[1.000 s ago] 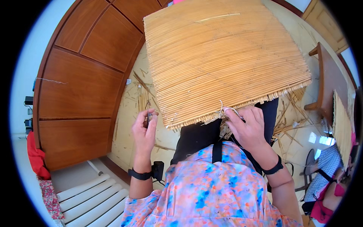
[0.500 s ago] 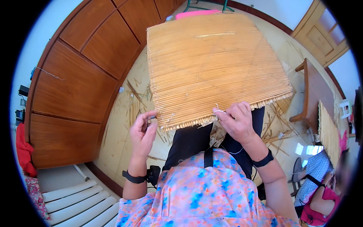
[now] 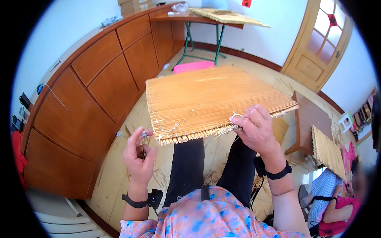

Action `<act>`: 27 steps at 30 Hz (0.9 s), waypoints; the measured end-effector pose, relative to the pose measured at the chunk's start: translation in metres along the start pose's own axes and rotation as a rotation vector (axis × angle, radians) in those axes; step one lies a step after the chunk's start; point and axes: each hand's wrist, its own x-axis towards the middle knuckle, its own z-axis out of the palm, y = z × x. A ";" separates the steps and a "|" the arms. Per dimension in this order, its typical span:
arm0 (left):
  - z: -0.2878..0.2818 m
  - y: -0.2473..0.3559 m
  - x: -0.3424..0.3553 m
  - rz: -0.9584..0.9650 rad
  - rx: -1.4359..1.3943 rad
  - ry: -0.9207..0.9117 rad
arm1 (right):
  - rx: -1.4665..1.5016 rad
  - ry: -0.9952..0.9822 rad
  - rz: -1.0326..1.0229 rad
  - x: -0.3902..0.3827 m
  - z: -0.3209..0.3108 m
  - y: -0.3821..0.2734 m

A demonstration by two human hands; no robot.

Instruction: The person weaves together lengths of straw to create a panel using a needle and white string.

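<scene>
A straw mat of tightly stitched stalks spreads out in front of me above my lap, white stitches running along its left side and near edge. My right hand pinches that near edge, with a loop of white thread beside its thumb. Just off the mat's near left corner is my left hand. Its index finger, wearing a metal ring or thimble, points at the corner. The other fingers curl round a small dark metal object, too hidden to name.
A pink stool seat shows behind the mat. Farther back, another mat lies on a table with green legs. Wooden cabinets line the left. At right are a brown bench, a third mat and another person. Loose stalks litter the floor.
The view has tilted up, bringing the far table into sight. My left hand has drawn slightly away from the mat's corner, its index finger now extended. My right hand still grips the edge.
</scene>
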 end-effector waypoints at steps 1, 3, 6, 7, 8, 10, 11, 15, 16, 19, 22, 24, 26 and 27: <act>0.000 0.001 0.003 -0.007 0.032 -0.032 | -0.019 0.010 -0.010 0.007 -0.008 -0.001; 0.014 0.014 0.016 0.004 -0.038 -0.005 | 0.015 0.019 -0.002 0.022 -0.026 -0.004; 0.026 0.033 0.038 0.110 -0.093 -0.030 | 0.033 0.037 0.001 0.039 -0.055 -0.011; 0.030 0.034 0.042 0.116 -0.141 -0.057 | 0.009 0.039 -0.008 0.041 -0.064 -0.010; 0.029 0.039 0.047 0.126 -0.171 -0.087 | 0.019 0.065 0.019 0.044 -0.071 -0.012; 0.029 0.052 0.056 0.227 -0.133 -0.072 | 0.005 0.097 0.037 0.050 -0.088 -0.014; 0.028 0.065 0.059 0.216 -0.095 -0.076 | 0.008 0.099 0.056 0.053 -0.097 -0.014; 0.029 0.087 0.073 0.269 -0.110 -0.074 | 0.010 0.125 0.102 0.072 -0.129 -0.020; 0.033 0.090 0.075 0.263 -0.163 -0.088 | -0.015 0.124 0.091 0.076 -0.136 -0.019; 0.031 0.103 0.084 0.220 -0.162 -0.107 | 0.026 0.147 0.151 0.088 -0.142 -0.018; 0.035 0.104 0.092 0.173 -0.146 -0.113 | 0.095 0.155 0.245 0.088 -0.130 -0.009; 0.034 0.100 0.089 0.257 -0.032 -0.050 | 0.113 0.136 0.253 0.089 -0.125 -0.005; 0.041 0.104 0.079 0.282 -0.083 -0.001 | 0.072 0.147 0.314 0.089 -0.114 -0.001; 0.045 0.099 0.075 0.354 -0.077 0.019 | 0.079 0.147 0.312 0.090 -0.110 0.001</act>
